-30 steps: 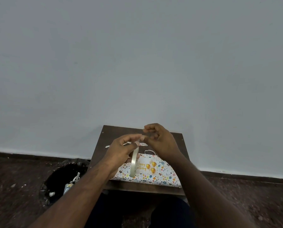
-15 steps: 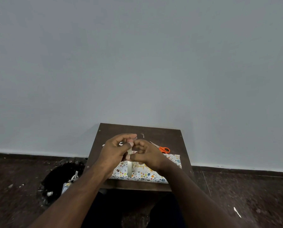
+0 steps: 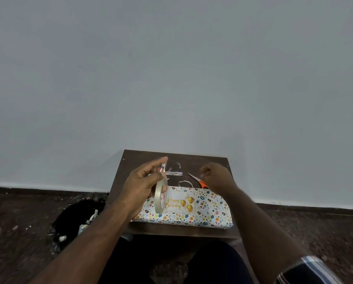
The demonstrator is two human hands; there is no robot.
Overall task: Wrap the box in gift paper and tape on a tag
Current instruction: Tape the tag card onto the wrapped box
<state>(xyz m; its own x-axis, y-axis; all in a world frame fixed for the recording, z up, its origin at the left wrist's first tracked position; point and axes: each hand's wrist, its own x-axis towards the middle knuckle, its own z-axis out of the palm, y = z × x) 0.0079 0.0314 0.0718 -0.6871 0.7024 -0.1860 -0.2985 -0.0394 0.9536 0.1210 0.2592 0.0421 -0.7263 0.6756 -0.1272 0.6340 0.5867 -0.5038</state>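
Observation:
The box (image 3: pixel 208 212), wrapped in white paper with coloured dots, lies along the front of a small dark table (image 3: pixel 142 158). A "Happy Birthday" tag (image 3: pixel 179 202) with gold balloons rests on top of it. My left hand (image 3: pixel 140 185) grips a roll of clear tape (image 3: pixel 160 198) above the box's left end, and a pulled strip of tape (image 3: pixel 163 169) stands up between thumb and fingers. My right hand (image 3: pixel 216 177) hovers with curled fingers just over the orange-handled scissors (image 3: pixel 201 182). Nothing shows in its grasp.
Paper and tape scraps (image 3: pixel 173 173) and a curl of ribbon (image 3: pixel 184 183) lie behind the box. A black-lined waste bin (image 3: pixel 73 218) stands on the floor to the left of the table. A grey wall rises right behind the table.
My hands have come apart. The right hand let go of the tape end and moved right to the scissors. The left hand keeps the roll, with the strip raised.

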